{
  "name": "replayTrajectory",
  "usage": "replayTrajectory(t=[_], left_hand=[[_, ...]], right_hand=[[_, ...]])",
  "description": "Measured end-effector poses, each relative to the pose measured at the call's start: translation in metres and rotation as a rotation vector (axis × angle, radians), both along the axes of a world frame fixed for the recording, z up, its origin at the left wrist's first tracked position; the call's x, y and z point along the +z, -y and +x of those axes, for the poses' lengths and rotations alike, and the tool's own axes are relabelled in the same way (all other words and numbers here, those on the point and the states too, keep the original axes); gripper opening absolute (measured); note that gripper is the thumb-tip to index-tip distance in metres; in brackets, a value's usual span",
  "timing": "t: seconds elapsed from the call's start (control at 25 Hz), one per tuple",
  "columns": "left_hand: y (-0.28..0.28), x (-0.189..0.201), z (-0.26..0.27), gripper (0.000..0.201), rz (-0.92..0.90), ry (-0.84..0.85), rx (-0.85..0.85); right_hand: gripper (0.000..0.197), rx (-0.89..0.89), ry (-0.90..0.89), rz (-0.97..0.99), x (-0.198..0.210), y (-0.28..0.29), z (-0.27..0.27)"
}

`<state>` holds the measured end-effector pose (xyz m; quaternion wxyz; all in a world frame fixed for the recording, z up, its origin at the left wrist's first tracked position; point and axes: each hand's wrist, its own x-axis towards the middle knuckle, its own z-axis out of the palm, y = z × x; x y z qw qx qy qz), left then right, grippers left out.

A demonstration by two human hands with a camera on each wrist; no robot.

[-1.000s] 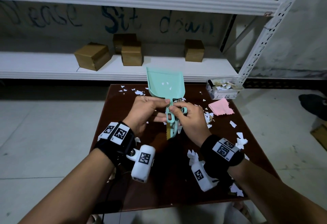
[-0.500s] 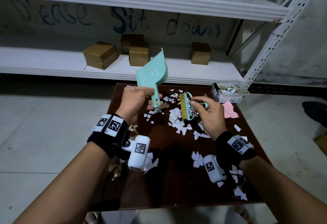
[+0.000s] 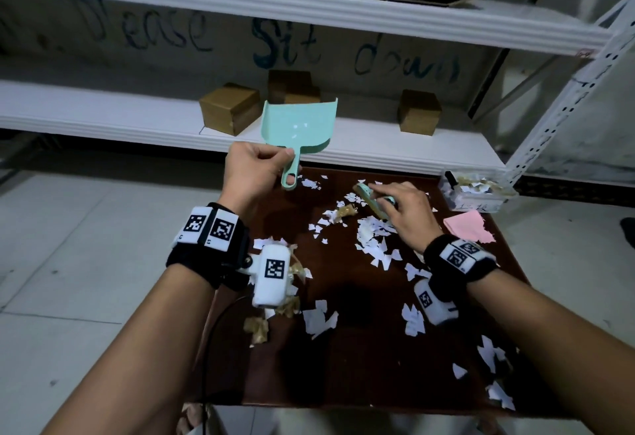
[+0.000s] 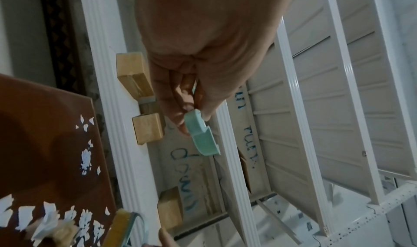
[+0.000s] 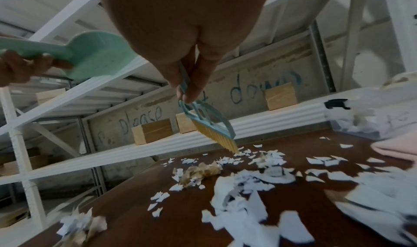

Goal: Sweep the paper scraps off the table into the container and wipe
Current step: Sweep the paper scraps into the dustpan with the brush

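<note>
My left hand grips the handle of a mint green dustpan, held upright in the air above the table's far left edge; the pan also shows in the right wrist view. My right hand pinches a small mint brush with yellow bristles, whose tips touch white paper scraps near the far side of the dark brown table. Scraps, white and some tan, lie scattered over most of the tabletop. A clear container holding scraps stands at the far right corner.
A folded pink cloth lies beside the container at the right edge. White metal shelving with several cardboard boxes runs close behind the table. Grey tiled floor surrounds it.
The dustpan and brush, held together a second ago, have come apart. My left hand raised the pan up and left; my right hand carried the brush right and lowered its bristles onto the scraps.
</note>
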<state>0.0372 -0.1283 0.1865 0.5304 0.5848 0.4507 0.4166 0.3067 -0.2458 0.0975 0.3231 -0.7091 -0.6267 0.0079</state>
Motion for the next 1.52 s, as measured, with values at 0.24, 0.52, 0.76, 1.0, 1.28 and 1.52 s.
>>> replayTrajectory(t=[0.24, 0.52, 0.76, 1.0, 1.28, 1.52], left_hand=[[-0.002, 0.009, -0.016, 0.016, 0.002, 0.058, 0.046], [-0.021, 0.018, -0.049, 0.011, 0.002, 0.122, 0.212], [-0.027, 0.018, -0.062, 0.014, -0.022, 0.144, 0.249], [-0.034, 0.017, -0.065, 0.013, -0.025, 0.153, 0.254], [-0.03, 0.016, -0.066, 0.018, -0.036, 0.151, 0.254], [-0.029, 0.018, -0.064, 0.016, -0.057, 0.183, 0.231]], right_hand=[[0.027, 0.043, 0.05, -0.029, 0.018, -0.056, -0.018], [0.027, 0.128, 0.129, -0.128, 0.005, -0.134, -0.044], [0.026, 0.127, 0.151, -0.15, -0.006, -0.202, -0.078], [0.026, 0.119, 0.221, -0.286, -0.028, -0.237, -0.094], [0.029, 0.129, 0.246, -0.358, -0.04, -0.227, -0.086], [0.027, 0.174, 0.247, -0.423, -0.037, -0.197, -0.076]])
